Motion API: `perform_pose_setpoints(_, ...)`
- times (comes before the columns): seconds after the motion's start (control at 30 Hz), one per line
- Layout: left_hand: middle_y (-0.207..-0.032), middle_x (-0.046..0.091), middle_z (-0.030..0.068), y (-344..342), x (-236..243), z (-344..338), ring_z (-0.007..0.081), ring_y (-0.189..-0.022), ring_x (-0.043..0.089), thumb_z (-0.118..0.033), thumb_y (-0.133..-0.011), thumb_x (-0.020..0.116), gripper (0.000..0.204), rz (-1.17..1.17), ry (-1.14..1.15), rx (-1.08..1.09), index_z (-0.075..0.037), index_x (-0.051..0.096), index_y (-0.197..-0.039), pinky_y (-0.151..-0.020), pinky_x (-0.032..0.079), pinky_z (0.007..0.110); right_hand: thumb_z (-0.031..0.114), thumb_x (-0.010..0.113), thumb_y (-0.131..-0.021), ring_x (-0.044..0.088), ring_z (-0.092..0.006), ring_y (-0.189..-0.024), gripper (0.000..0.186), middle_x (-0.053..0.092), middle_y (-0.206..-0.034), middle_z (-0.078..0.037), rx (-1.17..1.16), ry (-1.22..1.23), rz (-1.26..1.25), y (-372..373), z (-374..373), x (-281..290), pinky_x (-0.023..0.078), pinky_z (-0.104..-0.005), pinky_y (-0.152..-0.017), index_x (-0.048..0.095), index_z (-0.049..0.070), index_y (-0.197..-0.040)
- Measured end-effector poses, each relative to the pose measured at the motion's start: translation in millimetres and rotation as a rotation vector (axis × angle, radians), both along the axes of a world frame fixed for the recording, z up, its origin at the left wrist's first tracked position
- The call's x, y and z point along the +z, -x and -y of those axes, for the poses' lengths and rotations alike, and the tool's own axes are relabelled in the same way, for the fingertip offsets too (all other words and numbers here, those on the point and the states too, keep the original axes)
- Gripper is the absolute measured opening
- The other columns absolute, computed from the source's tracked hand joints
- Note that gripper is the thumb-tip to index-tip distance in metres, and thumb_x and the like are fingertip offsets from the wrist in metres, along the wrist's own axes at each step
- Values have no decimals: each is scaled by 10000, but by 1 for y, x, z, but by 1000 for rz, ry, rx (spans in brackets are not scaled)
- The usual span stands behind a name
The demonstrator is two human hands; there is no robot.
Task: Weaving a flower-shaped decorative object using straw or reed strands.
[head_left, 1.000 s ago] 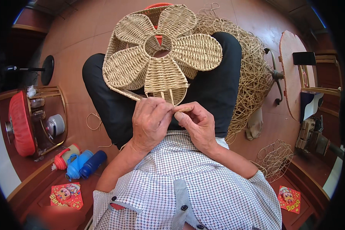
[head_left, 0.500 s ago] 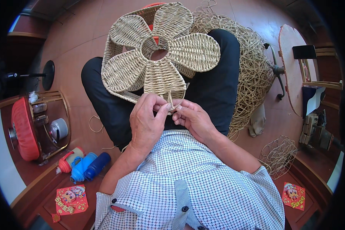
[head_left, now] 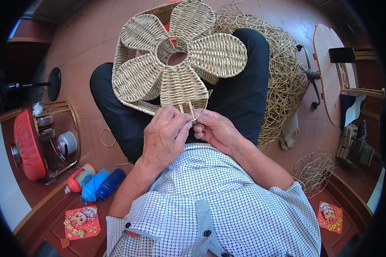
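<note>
A tan woven basket (head_left: pixel 217 55) with a flower-shaped face lies across my dark-trousered lap. Its petals surround a round opening, and bits of red show behind it. At the tip of the nearest petal, two loose strands of cord (head_left: pixel 192 109) stick out. My left hand (head_left: pixel 165 132) pinches the strand ends, its fingertips partly covering them. Close beside it, my right hand (head_left: pixel 218 131) pinches the same cord between thumb and index finger, the other fingers curled. The hands nearly touch just below the petal edge.
A big heap of tan cord (head_left: pixel 283 81) lies right of my knee, a smaller tangle (head_left: pixel 315 171) nearer. Blue bottles (head_left: pixel 109 184) stand at the lower left, beside a rack with a red-covered round object (head_left: pixel 28 145). A round-topped table (head_left: pixel 328 73) stands at the right.
The strands at the petal tip, bunched together before, now show as two separate pieces. My left hand has turned slightly, its fingers lower over the cord. The basket has shifted slightly upward in view.
</note>
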State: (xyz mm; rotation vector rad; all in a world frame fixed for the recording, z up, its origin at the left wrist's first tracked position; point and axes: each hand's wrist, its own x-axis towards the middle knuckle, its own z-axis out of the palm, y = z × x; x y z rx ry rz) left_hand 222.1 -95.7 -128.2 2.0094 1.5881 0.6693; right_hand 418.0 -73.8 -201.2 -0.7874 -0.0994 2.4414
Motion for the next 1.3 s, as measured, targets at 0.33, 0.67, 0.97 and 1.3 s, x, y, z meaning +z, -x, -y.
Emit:
perform_pose_setpoints(0.33, -951, 673, 89, -3, 1, -5, 295, -912, 685, -16, -840, 834, 211, 41, -54, 7, -54, 754, -1031, -796, 553, 415, 194, 647, -1136, 584, -45, -807, 161, 632, -944, 22, -171, -247, 321, -1, 28, 19, 529, -234, -744, 658, 35, -1161)
perform_pose_setpoints(0.67, -918, 691, 69, -20, -18, -2, 282, -831, 693, -3, -790, 854, 248, -23, -355, 55, -82, 750, -1001, -722, 566, 404, 174, 720, -1096, 625, -31, -797, 170, 704, -970, -1, -232, -637, 620, 2, 24, 26, 534, -205, -706, 687, 15, -1145)
perform_pose_setpoints(0.97, -902, 690, 77, -28, -12, 1, 258, -821, 684, -17, -882, 815, 142, 106, -50, 220, -54, 707, -966, -722, 550, 385, 231, 671, -1120, 719, -115, -942, 269, 712, -1088, -57, -181, -453, 508, 1, 18, 13, 590, -291, -845, 636, -2, -1250)
perform_pose_setpoints(1.3, -905, 679, 95, -24, -10, -3, 292, -850, 684, -33, -910, 795, 101, 54, -56, 157, -54, 732, -986, -761, 545, 410, 237, 678, -1120, 721, -98, -925, 221, 740, -1052, -42, -170, -227, 317, 6, 10, 12, 601, -270, -847, 648, 40, -1215)
